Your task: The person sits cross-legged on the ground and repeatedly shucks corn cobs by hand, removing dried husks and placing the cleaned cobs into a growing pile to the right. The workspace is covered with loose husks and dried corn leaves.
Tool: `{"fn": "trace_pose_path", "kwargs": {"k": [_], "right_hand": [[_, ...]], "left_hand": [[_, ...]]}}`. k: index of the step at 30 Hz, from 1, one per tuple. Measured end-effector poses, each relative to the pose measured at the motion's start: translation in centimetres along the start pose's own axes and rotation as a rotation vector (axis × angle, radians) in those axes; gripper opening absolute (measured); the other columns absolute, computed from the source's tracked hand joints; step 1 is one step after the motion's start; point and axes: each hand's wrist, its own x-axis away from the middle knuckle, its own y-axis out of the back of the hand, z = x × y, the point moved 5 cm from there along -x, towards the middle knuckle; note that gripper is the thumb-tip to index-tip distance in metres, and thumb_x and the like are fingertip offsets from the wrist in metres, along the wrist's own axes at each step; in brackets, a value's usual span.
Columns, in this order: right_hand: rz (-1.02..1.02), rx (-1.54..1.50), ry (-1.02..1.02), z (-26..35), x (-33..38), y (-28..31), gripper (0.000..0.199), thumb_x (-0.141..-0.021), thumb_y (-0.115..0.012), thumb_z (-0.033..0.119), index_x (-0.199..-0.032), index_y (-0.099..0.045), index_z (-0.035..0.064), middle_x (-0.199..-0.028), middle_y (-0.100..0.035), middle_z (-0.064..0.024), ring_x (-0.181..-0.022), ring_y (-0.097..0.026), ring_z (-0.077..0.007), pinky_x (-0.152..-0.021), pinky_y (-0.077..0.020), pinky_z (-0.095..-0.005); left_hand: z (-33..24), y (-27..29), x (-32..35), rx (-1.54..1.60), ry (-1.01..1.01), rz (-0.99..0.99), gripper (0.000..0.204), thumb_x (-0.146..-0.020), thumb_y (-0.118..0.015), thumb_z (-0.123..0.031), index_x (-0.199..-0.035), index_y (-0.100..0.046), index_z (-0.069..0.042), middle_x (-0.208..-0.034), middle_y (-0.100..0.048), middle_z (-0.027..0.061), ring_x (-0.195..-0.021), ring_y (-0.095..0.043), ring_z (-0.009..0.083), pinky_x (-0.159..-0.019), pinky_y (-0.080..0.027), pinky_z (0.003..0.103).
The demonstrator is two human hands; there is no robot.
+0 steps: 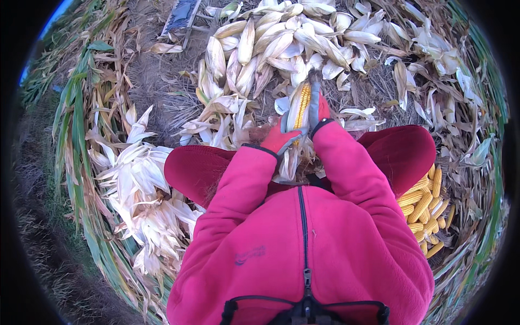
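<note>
An ear of corn (302,107) stands out in front of me, its yellow kernels bare along one side and pale husk still round the rest. My left hand (280,139), in a red and grey glove, is closed round its lower part. At the upper right side, my right hand (319,104) in a matching glove grips the ear and its husk near the dark silk end; some of its fingers are hidden. Just beyond lies a heap of unhusked ears (271,49) in dry pale husks.
Husked yellow cobs (425,208) are piled at my right. Stripped husks (143,184) form a loose heap on my left. Green and dry stalks (81,141) curve along the left side, and more (487,179) along the right. A small stool-like frame (183,16) stands at the far left.
</note>
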Motion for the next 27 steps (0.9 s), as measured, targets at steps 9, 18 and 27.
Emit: {"fn": "trace_pose_path", "kwargs": {"k": [9, 18, 27], "right_hand": [[0.012, -0.100, -0.056, 1.2, 1.9, -0.3, 0.034, -0.092, -0.044, 0.031, -0.095, -0.059, 0.0003, -0.079, -0.063, -0.0105, -0.067, -0.062, -0.0173, -0.064, -0.0502, -0.0295], [0.494, 0.380, 0.244, -0.9, 5.4, -4.7, 0.078, -0.072, -0.073, 0.025, -0.132, -0.031, -0.0016, -0.127, -0.044, -0.0160, -0.120, -0.042, -0.0224, -0.099, -0.0346, -0.0339], [0.738, 0.235, 0.017, -2.4, 6.5, -4.4, 0.082, -0.064, -0.076, 0.013, -0.132, -0.032, 0.0000, -0.124, -0.050, -0.0116, -0.114, -0.048, -0.0191, -0.097, -0.0363, -0.0327]], "left_hand": [[2.8, 1.7, -0.2, 0.463, 0.124, -0.027, 0.045, -0.073, -0.068, -0.006, -0.115, -0.050, 0.000, -0.104, -0.060, 0.0083, -0.089, -0.059, 0.0158, -0.075, -0.048, 0.027], [0.6, 4.9, -0.8, 0.485, -0.032, -0.316, 0.049, -0.081, -0.063, -0.027, -0.118, -0.047, 0.001, -0.103, -0.058, 0.0104, -0.089, -0.058, 0.0187, -0.076, -0.048, 0.030], [-4.5, 6.9, -0.4, 0.595, -0.188, -0.318, 0.053, -0.086, -0.054, -0.039, -0.118, -0.045, 0.002, -0.108, -0.058, 0.0164, -0.098, -0.058, 0.0272, -0.084, -0.048, 0.039]]}}
